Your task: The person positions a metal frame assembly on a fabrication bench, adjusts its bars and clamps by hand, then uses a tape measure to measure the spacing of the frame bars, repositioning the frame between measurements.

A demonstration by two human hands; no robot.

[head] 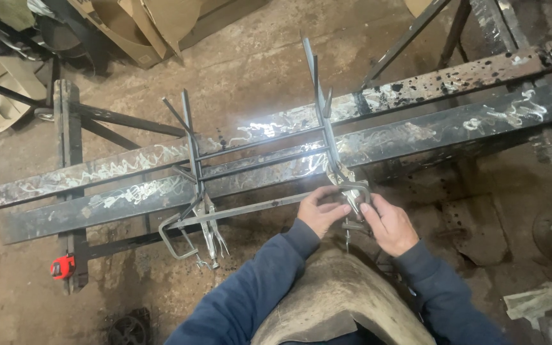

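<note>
A frame of thin steel rods and flat bars [260, 144] lies across two long, rusty steel beams [416, 137]. My left hand [321, 211] grips the near end of a long rod and the C-clamp [352, 191] at the frame's right upright. My right hand [388, 223] holds the lower part of that clamp, by its screw. A second C-clamp [177, 239] and locking pliers [212, 233] hang at the frame's left upright. A leather apron [333, 300] covers my lap.
The beams rest on steel trestles [68, 160] over a dirty concrete floor. A red tape measure [62, 267] lies near the left trestle. Cardboard sheets [142, 25] pile at the back left. Crumpled paper [535, 300] lies at the right.
</note>
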